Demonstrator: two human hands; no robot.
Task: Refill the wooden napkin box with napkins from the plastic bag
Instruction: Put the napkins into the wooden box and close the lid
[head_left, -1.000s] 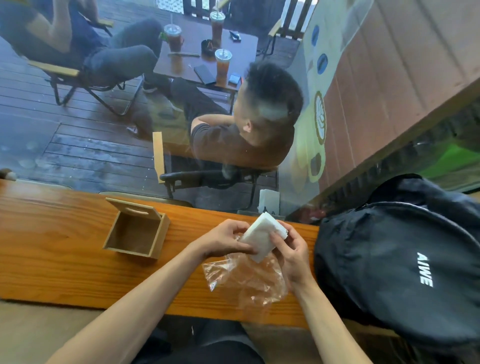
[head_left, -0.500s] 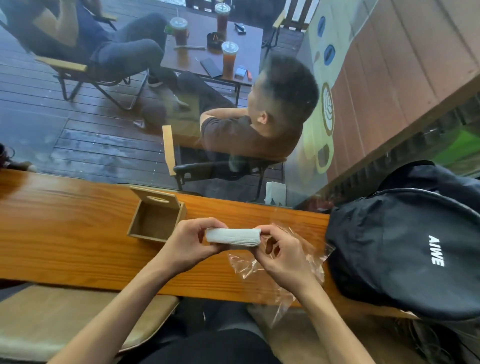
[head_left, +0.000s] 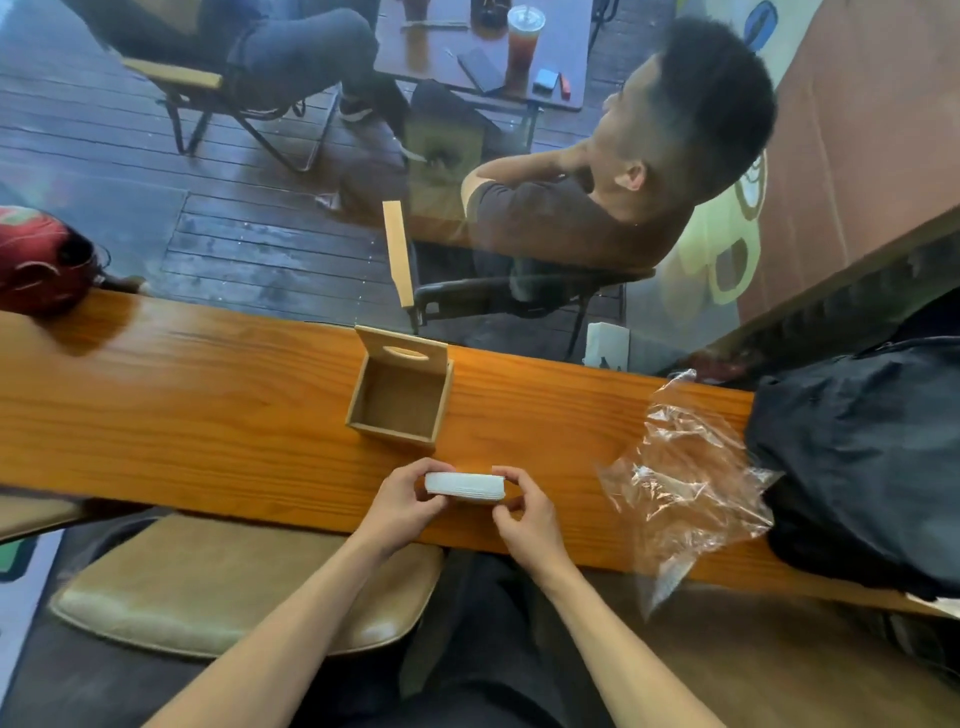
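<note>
A stack of white napkins is held flat between my two hands, just above the wooden counter's near side. My left hand grips its left end and my right hand grips its right end. The wooden napkin box stands open and empty just beyond the stack, its lid with an oval slot tilted up at the back. The clear plastic bag lies crumpled on the counter to the right, apart from both hands.
The long wooden counter runs left to right against a glass window. A black backpack fills its right end and a red cap sits at the far left. A padded stool stands below. Beyond the glass, people sit at a table.
The napkin stack came out of the plastic bag, was turned flat, and moved left with both hands toward the box. The bag now lies released on the counter at the right.
</note>
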